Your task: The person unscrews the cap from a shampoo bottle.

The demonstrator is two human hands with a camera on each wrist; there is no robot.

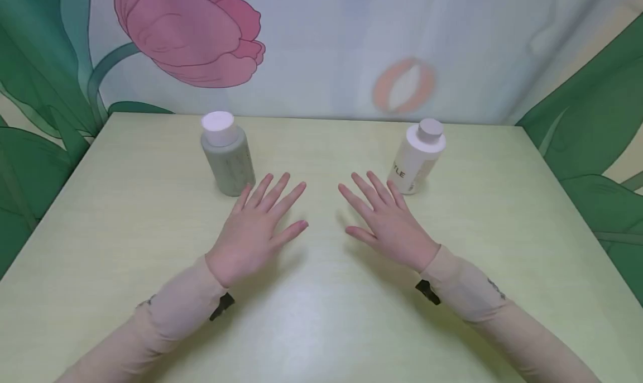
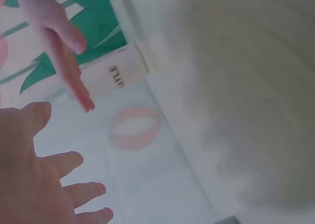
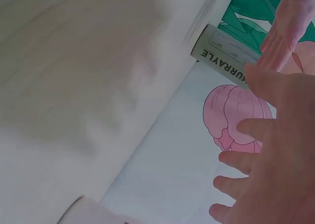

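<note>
A grey-green bottle point(image 1: 231, 162) with a white cap stands upright at the back left of the table. To the right stands a white bottle point(image 1: 416, 158) with a pale grey cap and dark lettering. My left hand point(image 1: 251, 235) is held palm down with fingers spread, its fingertips overlapping the foot of the green bottle in the head view. My right hand point(image 1: 394, 229) has its fingers spread too, just in front of the white bottle. Both hands are empty, with shadows on the table below them. The right wrist view shows the green bottle point(image 3: 224, 56) with its printed label.
The pale yellow-green table point(image 1: 321, 316) ends at a back edge against a light curtain point(image 1: 321, 48) printed with a pink flower point(image 1: 191, 34). Green leaf prints point(image 1: 603, 148) hang at both sides. A small black device point(image 1: 428, 292) shows under each sleeve.
</note>
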